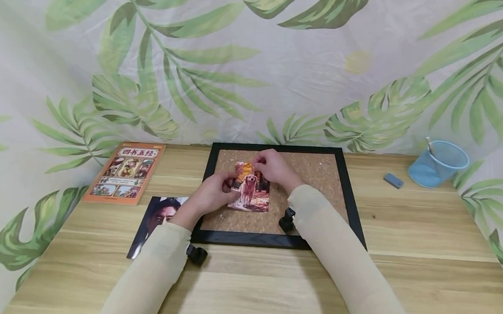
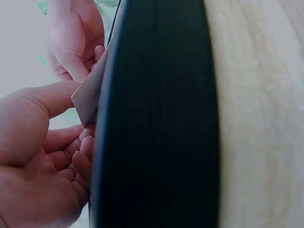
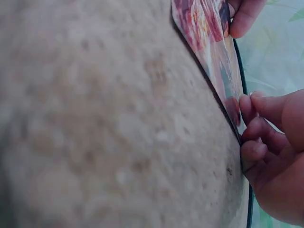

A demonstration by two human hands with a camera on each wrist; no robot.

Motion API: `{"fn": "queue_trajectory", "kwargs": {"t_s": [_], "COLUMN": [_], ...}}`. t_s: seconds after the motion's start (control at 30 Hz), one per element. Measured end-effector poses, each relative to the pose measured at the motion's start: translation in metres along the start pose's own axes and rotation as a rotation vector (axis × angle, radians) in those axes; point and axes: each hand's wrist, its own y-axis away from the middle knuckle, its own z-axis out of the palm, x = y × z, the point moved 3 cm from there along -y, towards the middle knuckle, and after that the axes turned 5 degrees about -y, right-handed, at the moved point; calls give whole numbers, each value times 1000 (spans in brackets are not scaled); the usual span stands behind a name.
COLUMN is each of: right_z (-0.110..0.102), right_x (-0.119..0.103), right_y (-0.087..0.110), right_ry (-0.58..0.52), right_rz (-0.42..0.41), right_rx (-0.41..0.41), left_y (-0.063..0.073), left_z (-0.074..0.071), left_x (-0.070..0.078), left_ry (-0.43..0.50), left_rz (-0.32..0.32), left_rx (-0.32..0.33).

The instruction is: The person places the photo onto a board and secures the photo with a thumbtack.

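A photo of a golden dog point(image 1: 248, 194) lies over the cork board point(image 1: 313, 192), which has a black frame point(image 1: 252, 239). My left hand point(image 1: 216, 191) holds the photo's left edge; in the left wrist view its thumb point(image 2: 59, 95) is on one side of the lifted corner point(image 2: 88, 102), with curled fingers beneath. At the upper right corner is my right hand point(image 1: 276, 167). In the right wrist view the right thumb and forefinger point(image 3: 270, 107) pinch a small pale thing, mostly hidden by the fingertips, right at the photo point(image 3: 216, 57).
Left of the board lie an orange book point(image 1: 122, 175) and a portrait photo point(image 1: 156, 218), partly covered by the left arm. To the right are a small blue block point(image 1: 393, 181) and a blue mesh pen cup point(image 1: 432, 169). A leaf-patterned cloth point(image 1: 297, 84) hangs behind the wooden table point(image 1: 246, 283).
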Motion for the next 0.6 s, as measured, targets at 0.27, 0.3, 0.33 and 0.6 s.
{"fn": "queue_trajectory", "kwargs": {"t_s": [0.27, 0.3, 0.33, 0.6], "right_z": [4, 4, 4, 4], "right_x": [-4, -4, -5, -4], "right_y": [-9, -10, -11, -13], "right_ry": [44, 54, 56, 37], "right_rz": [20, 28, 38, 93], "right_rx": [27, 31, 32, 40], "left_y": [0, 0, 0, -1], "left_z": [1, 1, 1, 1], "left_x": [-1, -1, -2, 0], "left_ry": [-15, -14, -15, -19], "left_rz": [-2, -1, -3, 8], "left_rx": [5, 6, 7, 6]}}
